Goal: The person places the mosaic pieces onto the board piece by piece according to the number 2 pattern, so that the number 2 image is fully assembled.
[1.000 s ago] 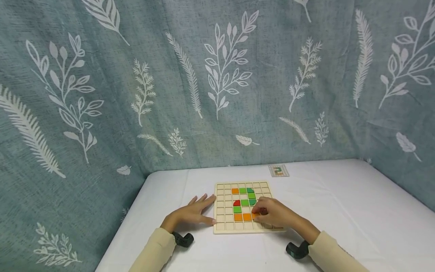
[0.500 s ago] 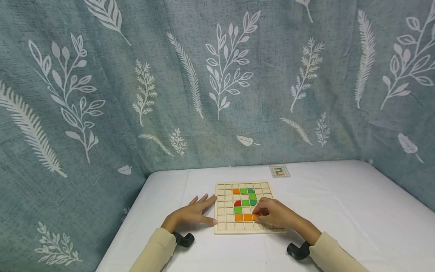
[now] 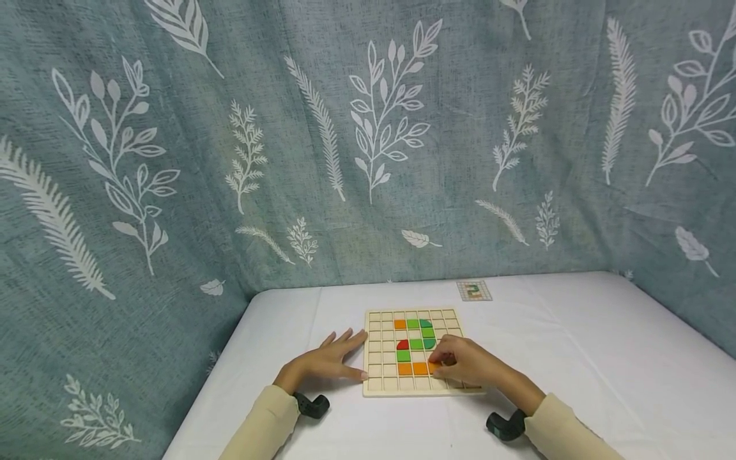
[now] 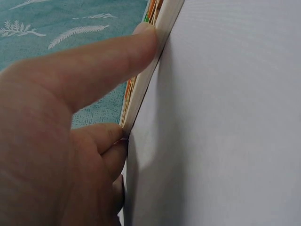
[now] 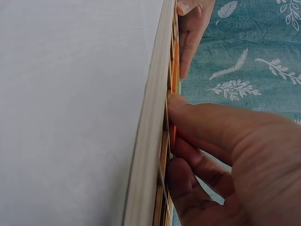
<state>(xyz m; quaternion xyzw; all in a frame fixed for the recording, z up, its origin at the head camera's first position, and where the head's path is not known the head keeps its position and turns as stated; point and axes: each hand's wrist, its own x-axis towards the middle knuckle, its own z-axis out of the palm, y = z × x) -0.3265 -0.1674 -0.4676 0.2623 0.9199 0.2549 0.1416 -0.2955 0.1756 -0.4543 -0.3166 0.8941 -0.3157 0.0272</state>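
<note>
A wooden grid board (image 3: 375, 370) lies on the table in the head view. Set in its cells are orange squares (image 3: 405, 368), light green squares (image 3: 404, 356), dark green rounded pieces (image 3: 429, 344) and one red rounded piece (image 3: 403, 345). My right hand (image 3: 462, 360) pinches an orange tile (image 3: 435, 368) at the right end of the lower orange row; the fingers partly cover it. In the right wrist view, thumb and fingers meet at that tile. My left hand (image 3: 324, 363) has its fingers spread, with thumb and fingertips touching the board's left edge.
A small card (image 3: 474, 291) with a gridded, coloured figure lies behind the board, toward the right. White cloth (image 3: 546, 345) covers the table. A teal curtain (image 3: 322, 243) with white leaf prints hangs behind and at the sides.
</note>
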